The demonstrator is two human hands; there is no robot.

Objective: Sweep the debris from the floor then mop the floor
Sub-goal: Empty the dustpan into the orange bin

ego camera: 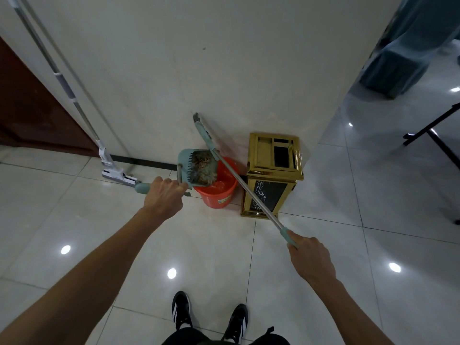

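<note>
My left hand (165, 194) grips the handle of a teal dustpan (185, 168), which is tilted over an orange bucket (219, 195). Brown debris (204, 166) lies in the pan, sliding toward the bucket. My right hand (310, 255) holds the teal end of a broom (251, 195). Its metal shaft runs up and left across the bucket, and the broom's head end rests against the dustpan near the wall. A flat mop (117, 174) with a long grey handle leans on the wall at left.
A gold and black bin (273, 175) stands right of the bucket against the cream wall. A dark wooden door (32, 115) is at far left. A black stand leg (433, 130) and blue-draped furniture (408, 51) are at right. Glossy tiles and my black shoes (181, 310) lie below.
</note>
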